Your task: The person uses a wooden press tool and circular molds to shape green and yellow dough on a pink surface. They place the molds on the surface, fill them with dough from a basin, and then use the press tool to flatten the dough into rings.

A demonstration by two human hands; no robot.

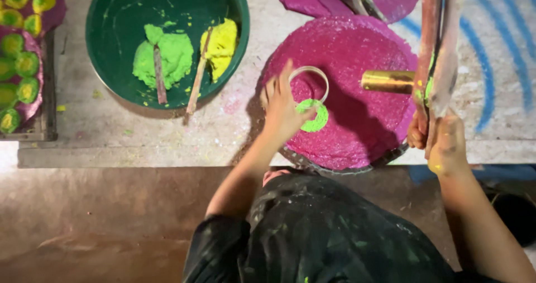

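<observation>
Tray at far left: magenta discs (22, 65) already carrying green-and-yellow rings, parked on the surface (223, 132).
Green basin (106, 48): a lump of green paste (167, 56) and a lump of yellow paste (222, 45), each with a stick lying in it.
My left hand (282, 107): fingers spread and curled lightly around the white ring mould (309, 82), which sits on the magenta disc (357, 93) just above a fresh green ring (314, 116).
Step in hand: I judge I am placing or lifting the mould for the next mark.
Next move calls for: a straight, level lift, so the wet green edge is not smeared.
My right hand (441, 143): fingers closed round paint-stained wooden sticks (438, 48) beside a brass cylinder (388, 81).
</observation>
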